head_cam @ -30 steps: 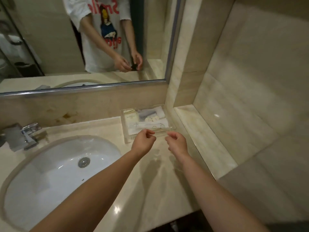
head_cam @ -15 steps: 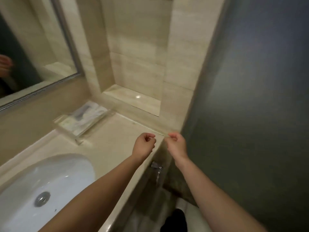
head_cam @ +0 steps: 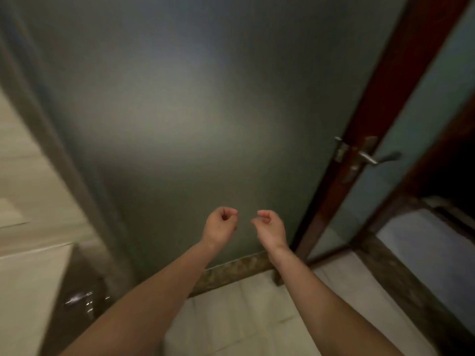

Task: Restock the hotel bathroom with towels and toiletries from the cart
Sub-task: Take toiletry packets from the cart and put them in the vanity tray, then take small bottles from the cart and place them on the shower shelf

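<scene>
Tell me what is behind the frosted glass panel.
Only a pale, blurred glow shows on the frosted glass panel; whatever lies behind it is hidden. In front of it hang the left hand and right hand, with curled fingers.

My left hand (head_cam: 220, 225) and right hand (head_cam: 272, 227), fingers curled, hang mid-frame before a frosted glass panel (head_cam: 180, 111); lever handle (head_cam: 370, 158) at right.

Two hands (head_cam: 220, 224) (head_cam: 271, 227), one frosted glass door (head_cam: 192, 111), one lever handle (head_cam: 372, 158)
</scene>
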The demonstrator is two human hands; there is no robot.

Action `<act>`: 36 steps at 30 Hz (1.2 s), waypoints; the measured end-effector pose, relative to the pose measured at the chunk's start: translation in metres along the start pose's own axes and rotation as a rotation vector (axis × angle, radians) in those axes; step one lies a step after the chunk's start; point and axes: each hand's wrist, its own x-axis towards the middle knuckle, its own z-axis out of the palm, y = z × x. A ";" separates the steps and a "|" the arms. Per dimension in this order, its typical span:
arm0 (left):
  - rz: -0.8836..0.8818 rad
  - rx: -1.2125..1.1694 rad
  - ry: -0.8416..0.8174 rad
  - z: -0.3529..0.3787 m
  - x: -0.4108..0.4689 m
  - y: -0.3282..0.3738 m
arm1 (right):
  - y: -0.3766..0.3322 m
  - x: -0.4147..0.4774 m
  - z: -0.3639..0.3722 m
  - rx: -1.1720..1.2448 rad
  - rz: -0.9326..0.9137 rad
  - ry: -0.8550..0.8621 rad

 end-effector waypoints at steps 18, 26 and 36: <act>0.123 0.105 -0.776 0.464 -0.068 0.096 | 0.072 0.011 -0.449 0.174 0.142 0.729; 0.122 0.151 -0.917 0.615 -0.017 0.129 | 0.081 0.095 -0.563 0.170 0.163 0.859; 0.216 0.188 -1.040 0.821 0.086 0.211 | 0.069 0.257 -0.703 0.216 0.152 0.990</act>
